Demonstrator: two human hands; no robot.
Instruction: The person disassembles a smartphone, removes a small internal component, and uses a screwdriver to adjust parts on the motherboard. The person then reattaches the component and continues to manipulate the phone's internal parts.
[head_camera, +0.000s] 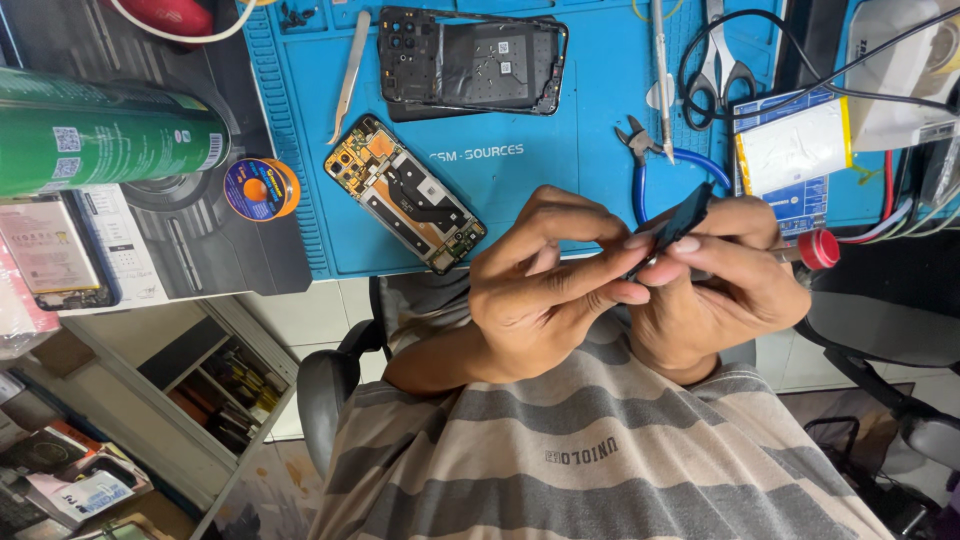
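Holding: both hands are pinching a small dark part (672, 222) at centre right of the frame.
Left hand (545, 290): fingers are closing on the part's lower end.
Right hand (720, 280): fingertips are clamping its upper edge.
Surface (560, 170): blue mat is carrying an opened phone board (405, 192), a black phone frame (470, 65), tweezers (350, 75), blue-handled cutters (655, 160).

Green labelled can (100, 135) far left — white-labelled silver pouch (795, 150) on the mat's right edge.
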